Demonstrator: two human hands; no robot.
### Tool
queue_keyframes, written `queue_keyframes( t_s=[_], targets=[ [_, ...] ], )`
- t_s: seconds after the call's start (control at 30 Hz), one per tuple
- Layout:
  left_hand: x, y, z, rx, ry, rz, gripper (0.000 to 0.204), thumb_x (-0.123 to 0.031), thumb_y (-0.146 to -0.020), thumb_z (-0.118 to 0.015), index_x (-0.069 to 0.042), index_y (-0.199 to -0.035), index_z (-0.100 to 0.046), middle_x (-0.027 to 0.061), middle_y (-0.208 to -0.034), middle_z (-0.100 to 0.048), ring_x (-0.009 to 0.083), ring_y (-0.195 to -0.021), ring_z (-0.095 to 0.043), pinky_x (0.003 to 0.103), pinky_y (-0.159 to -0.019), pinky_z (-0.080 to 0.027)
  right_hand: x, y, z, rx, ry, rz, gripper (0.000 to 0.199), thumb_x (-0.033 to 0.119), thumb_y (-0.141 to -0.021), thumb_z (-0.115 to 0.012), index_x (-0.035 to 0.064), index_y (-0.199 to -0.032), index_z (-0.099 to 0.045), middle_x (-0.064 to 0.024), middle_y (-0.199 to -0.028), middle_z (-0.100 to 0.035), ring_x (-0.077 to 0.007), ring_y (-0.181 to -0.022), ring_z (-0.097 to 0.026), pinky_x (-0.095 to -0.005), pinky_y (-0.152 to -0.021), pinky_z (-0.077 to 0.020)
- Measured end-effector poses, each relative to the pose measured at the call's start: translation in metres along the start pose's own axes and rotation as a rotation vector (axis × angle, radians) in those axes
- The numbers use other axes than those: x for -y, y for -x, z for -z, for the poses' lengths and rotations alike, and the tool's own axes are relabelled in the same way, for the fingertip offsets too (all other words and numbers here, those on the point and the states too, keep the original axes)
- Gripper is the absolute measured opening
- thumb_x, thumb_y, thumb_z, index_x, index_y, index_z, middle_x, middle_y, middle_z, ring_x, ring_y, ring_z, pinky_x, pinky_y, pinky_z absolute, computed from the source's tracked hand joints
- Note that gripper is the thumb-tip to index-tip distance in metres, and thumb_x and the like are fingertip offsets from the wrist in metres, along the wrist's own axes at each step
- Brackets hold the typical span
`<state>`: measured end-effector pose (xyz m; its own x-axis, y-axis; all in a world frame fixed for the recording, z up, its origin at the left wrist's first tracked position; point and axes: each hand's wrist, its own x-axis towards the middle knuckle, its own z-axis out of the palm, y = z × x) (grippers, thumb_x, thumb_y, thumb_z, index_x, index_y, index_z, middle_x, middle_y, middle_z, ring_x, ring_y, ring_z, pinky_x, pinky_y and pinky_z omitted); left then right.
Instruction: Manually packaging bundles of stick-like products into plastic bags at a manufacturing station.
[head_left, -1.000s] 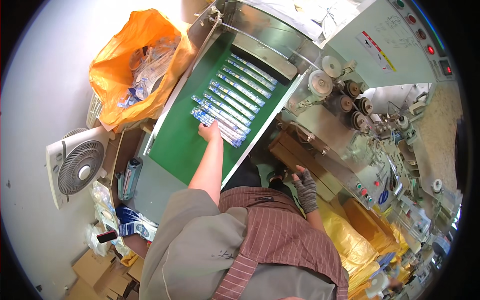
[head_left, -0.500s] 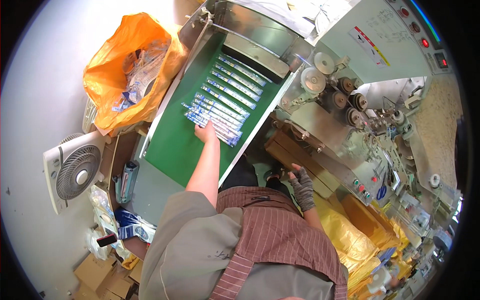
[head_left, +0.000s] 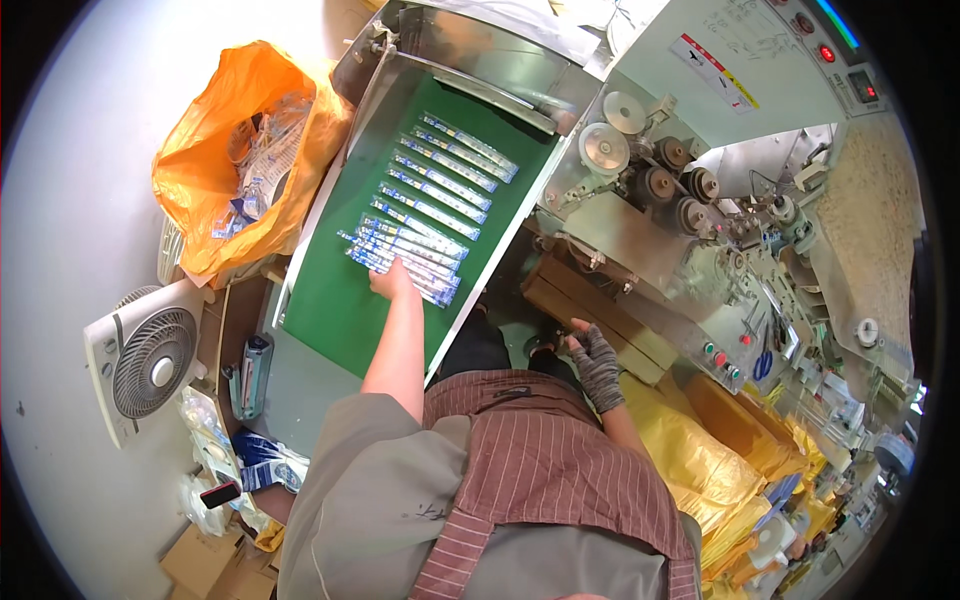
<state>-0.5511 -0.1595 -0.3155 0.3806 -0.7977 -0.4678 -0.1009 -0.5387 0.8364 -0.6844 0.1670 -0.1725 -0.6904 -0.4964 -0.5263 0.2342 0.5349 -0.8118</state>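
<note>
My left hand (head_left: 388,278) is closed at the left end of the nearest slim clear-and-blue packets (head_left: 410,258). These packets lie bunched and partly overlapping, and they hide some of its fingertips. Farther up the green conveyor belt (head_left: 330,310), several more long packets (head_left: 440,185) lie in spaced, slanting rows. My right hand (head_left: 597,368), in a grey fingerless glove, hangs beside the machine holding nothing. Its thumb stands away from the fingers.
An orange bag (head_left: 190,200) of clear wrappers stands left of the belt. Below it are a white fan (head_left: 160,365) and a stapler-like tool (head_left: 252,375). On the right stands a machine with rollers (head_left: 605,148), push buttons (head_left: 720,358) and blue-handled scissors (head_left: 763,365).
The packets have slid toward me, away from the machine's slot, and my left hand has moved nearer with them. My right hand stays much the same. The whole view has shifted slightly.
</note>
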Motion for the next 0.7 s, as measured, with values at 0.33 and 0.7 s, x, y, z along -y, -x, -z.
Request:
queue_keyframes(
  t_s=[0.33,0.7],
  targets=[
    [0.01,-0.013,-0.005,0.083,-0.08,-0.098,0.039,-0.004,-0.071,-0.067,0.002,-0.106,-0.052,0.02,-0.113,-0.041,0.0308,-0.098,-0.054,0.039,-0.085,-0.045,0.002,-0.003,-0.004,0.03,0.053,0.042,0.029,0.005,-0.085,-0.059,0.004,-0.114,-0.054,-0.0005,-0.078,-0.054,-0.0087,-0.068,-0.049,-0.0222,-0.067,-0.043],
    [-0.023,0.016,-0.078,-0.035,-0.801,-0.196,0.124,-0.06,-0.058,-0.074,0.01,-0.137,-0.01,0.034,-0.132,-0.032,0.0414,-0.124,-0.033,0.043,-0.103,-0.031,0.003,-0.007,-0.005,0.032,0.279,0.313,0.025,0.013,-0.084,-0.06,0.0037,-0.107,-0.057,-0.0106,-0.101,-0.062,-0.0217,-0.095,-0.06,-0.0309,-0.085,-0.0456]
  ],
)
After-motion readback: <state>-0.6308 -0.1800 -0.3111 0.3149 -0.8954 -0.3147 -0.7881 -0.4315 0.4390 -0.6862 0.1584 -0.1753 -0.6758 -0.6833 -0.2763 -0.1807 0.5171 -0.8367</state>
